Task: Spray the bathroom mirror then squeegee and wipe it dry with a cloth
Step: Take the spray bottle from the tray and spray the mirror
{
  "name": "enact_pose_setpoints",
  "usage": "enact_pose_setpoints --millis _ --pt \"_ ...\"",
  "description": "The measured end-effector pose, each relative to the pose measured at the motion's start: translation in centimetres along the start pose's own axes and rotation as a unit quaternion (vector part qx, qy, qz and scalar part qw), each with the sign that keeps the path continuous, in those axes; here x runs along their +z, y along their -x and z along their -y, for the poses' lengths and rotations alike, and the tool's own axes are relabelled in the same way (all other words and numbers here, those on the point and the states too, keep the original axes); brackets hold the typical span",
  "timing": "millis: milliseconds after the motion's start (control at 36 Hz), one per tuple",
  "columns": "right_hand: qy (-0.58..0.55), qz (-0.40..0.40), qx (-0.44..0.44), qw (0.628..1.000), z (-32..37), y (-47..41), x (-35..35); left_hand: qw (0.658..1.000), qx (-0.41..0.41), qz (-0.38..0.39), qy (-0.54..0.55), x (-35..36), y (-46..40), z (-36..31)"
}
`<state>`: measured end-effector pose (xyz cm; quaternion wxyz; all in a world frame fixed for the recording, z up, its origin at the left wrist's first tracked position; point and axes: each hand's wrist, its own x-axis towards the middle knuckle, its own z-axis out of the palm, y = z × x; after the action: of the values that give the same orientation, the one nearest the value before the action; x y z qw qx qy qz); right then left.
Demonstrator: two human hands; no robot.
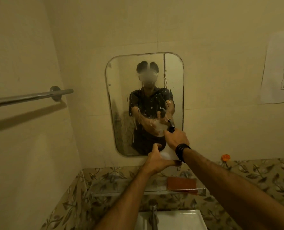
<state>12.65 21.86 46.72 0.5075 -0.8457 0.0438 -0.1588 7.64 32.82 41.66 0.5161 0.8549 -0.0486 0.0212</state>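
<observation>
A rounded wall mirror [121, 90] hangs straight ahead, streaked with white droplets and runs across its middle and lower part. A translucent spray bottle [168, 154] with a black trigger head [171, 127] is held up near the mirror's lower right corner. My right hand [176, 138] grips the trigger head, nozzle aimed at the glass. My left hand [156, 161] cups the bottle's base from below. A reddish-brown cloth [182, 183] lies on the glass shelf [121, 193] under the mirror. No squeegee is in view.
A chrome towel bar [30, 97] sticks out from the left wall. A white basin [184, 219] with a chrome tap [153, 213] sits below the shelf. An orange item [225, 157] rests on the tile ledge at right; a paper drawing [280, 72] hangs above it.
</observation>
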Motion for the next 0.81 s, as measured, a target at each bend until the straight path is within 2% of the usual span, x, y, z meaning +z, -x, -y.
enact_pose_setpoints --millis 250,417,528,611,694,806 --pt "0.027 0.145 -0.017 0.989 -1.1 1.8 3.3 0.998 -0.037 0.033 -0.027 -1.1 2.0 3.1" --pt "0.081 0.168 -0.038 0.982 -0.2 4.6 6.2 0.996 -0.053 0.062 -0.047 -2.9 3.4 4.8" --pt "0.078 0.196 -0.034 0.977 0.1 6.0 7.7 0.995 -0.073 0.064 -0.033 -3.9 4.2 6.4" --pt "0.070 0.187 -0.019 0.980 -0.2 6.4 7.9 0.993 -0.091 0.061 -0.030 -4.4 4.6 7.0" --pt "0.061 0.145 0.012 0.987 -0.8 6.7 7.7 0.992 -0.104 0.074 -0.024 -4.2 4.7 7.2" --pt "0.054 0.115 0.035 0.991 -2.2 6.6 6.5 0.990 -0.093 0.100 -0.017 -3.2 4.9 6.6"
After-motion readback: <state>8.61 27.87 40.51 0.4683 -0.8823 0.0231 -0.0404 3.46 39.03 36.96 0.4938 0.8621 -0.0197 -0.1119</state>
